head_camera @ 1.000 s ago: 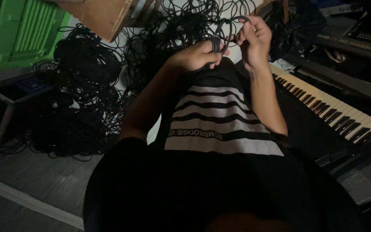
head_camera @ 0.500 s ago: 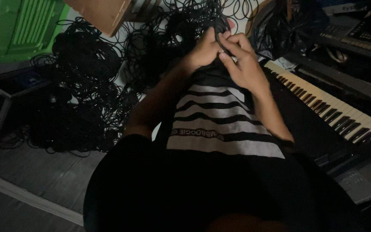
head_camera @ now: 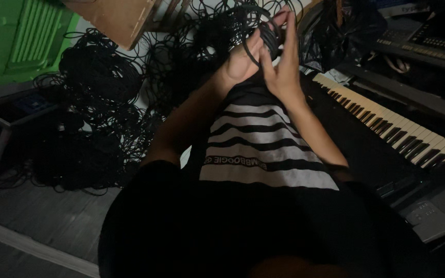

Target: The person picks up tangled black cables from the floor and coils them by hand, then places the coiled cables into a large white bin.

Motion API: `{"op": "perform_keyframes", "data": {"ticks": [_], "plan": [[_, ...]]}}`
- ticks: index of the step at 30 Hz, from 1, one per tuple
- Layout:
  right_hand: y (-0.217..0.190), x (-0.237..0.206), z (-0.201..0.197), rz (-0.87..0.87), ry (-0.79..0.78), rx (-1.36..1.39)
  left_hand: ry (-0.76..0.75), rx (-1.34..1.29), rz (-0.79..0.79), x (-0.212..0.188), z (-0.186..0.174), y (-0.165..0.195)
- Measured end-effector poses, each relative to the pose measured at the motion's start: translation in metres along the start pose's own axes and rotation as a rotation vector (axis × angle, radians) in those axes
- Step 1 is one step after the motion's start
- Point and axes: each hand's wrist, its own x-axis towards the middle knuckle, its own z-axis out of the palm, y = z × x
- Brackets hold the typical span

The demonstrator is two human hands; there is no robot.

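a black cable (head_camera: 263, 38) is being coiled, gripped by the left hand (head_camera: 243, 59) and right hand (head_camera: 279, 72); another loop is needed next.

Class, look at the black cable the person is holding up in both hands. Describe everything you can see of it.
The black cable is thin, round and dull, rubber-like by its look. Several strands run together as a small bundle or loop. The left hand grips it from below; the right hand lies against it, fingers upright. It is held above the person's striped shirt, in front of the heaped black cables on the floor. Its ends and plugs cannot be made out.
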Motion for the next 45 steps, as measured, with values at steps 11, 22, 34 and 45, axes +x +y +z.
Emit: {"op": "perform_keyframes", "data": {"ticks": [11, 22, 34, 45], "plan": [[0.038, 0.001, 0.024, 0.183, 0.001, -0.02, 0.489, 0.382, -0.329, 0.004, -0.001, -0.028], [0.064, -0.006, 0.038, 0.152, 0.009, -0.088, 0.556, 0.369, -0.31, 0.001, 0.013, -0.029], [0.097, -0.01, 0.026, 0.071, -0.169, -0.064, 0.197, -0.155, -0.238, -0.009, 0.0, 0.003], [0.115, -0.003, 0.049, 0.383, -0.136, -0.094, 0.816, 0.449, -0.491, 0.04, 0.007, -0.055]]}}
